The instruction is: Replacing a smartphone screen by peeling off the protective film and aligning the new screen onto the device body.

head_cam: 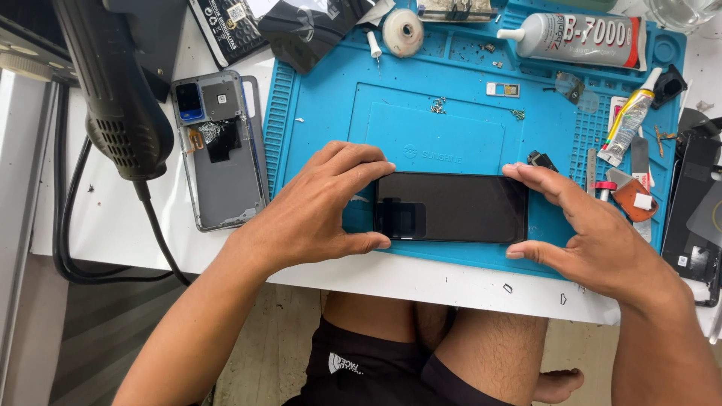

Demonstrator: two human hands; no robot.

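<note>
Both hands pinch a black phone by its short ends: it lies flat, screen up and dark, lengthwise along the near edge of a blue work mat. The left hand clamps the phone's left end, its fingers curled over the far edge and its thumb pressed against the near edge. The right hand grips the right end the same way, fingers on the far corner and thumb at the near corner, with the palm arched clear of the mat.

Going from the left edge of the white table: a black hot-air gun hangs nozzle-down over the far-left part, and its cable drops past the near edge. Just beside it, between the gun and the mat's left edge, an opened grey phone back lies with its inside up, camera module at its far end. Beyond that, at the far edge, sit a dark flat device and a black plastic bag.

On the mat's far side, a small roll of tape lies near the far edge, loose screws are scattered around the middle, and a small card tray rests right of them. A large glue tube lies along the far-right corner. Down the mat's right edge are a smaller tube, a black cap, metal tools and an orange-brown pick. Off the mat, at the table's right edge, lies another dark opened phone body.
</note>
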